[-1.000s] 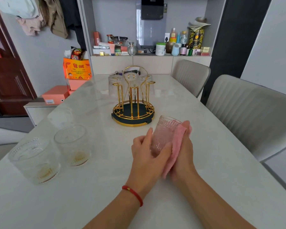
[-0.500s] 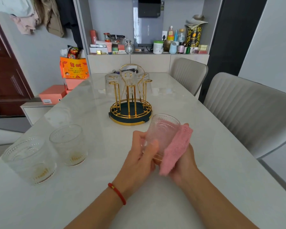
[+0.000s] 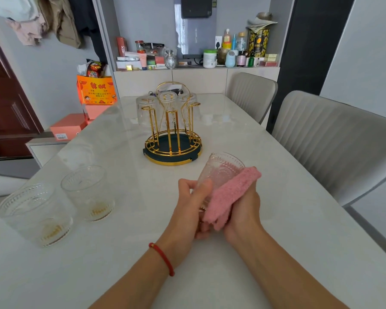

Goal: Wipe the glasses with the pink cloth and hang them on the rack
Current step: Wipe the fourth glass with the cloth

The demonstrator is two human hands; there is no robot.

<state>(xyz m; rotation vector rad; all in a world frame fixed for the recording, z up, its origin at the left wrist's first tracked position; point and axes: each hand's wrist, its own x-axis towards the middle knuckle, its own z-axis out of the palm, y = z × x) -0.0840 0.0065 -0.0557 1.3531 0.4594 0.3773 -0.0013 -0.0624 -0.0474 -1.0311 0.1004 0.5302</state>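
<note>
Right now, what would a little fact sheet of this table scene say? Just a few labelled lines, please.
Left hand: grips the held glass, tilted, mouth facing away
Right hand: presses the pink cloth against that glass's side
Gold rack: behind the hands, three glasses hanging upside down on its far side, near pegs bare
Waiting glasses: two, upright at the left, nearer glass and farther glass
Table: pale marble look

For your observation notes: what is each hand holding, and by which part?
Left hand grips the glass by its lower side wall; right hand presses the pink cloth against the glass's side.
</note>
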